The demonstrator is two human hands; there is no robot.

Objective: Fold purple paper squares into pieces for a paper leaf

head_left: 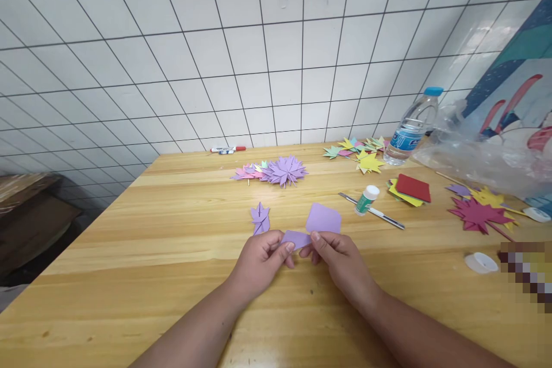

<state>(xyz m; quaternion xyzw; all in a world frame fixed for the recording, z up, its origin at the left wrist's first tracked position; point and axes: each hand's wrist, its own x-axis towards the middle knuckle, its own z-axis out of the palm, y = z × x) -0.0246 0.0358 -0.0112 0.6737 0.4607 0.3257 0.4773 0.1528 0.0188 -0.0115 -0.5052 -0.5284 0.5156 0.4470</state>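
Observation:
A small folded piece of purple paper is stretched between my two hands, just above the table. My left hand pinches its left end between thumb and fingers. On its right end, the thumb and fingers of my right hand are closed. Just beyond lies a flat purple paper square with rounded corners, partly behind my right hand. A folded purple paper piece with pointed tips rests beyond my left hand.
Beyond stand paper flowers. A glue stick, a craft knife, stacked coloured paper and a water bottle are to the right. Dark red paper leaves and a white cap lie farther right. Markers lie by the tiled wall.

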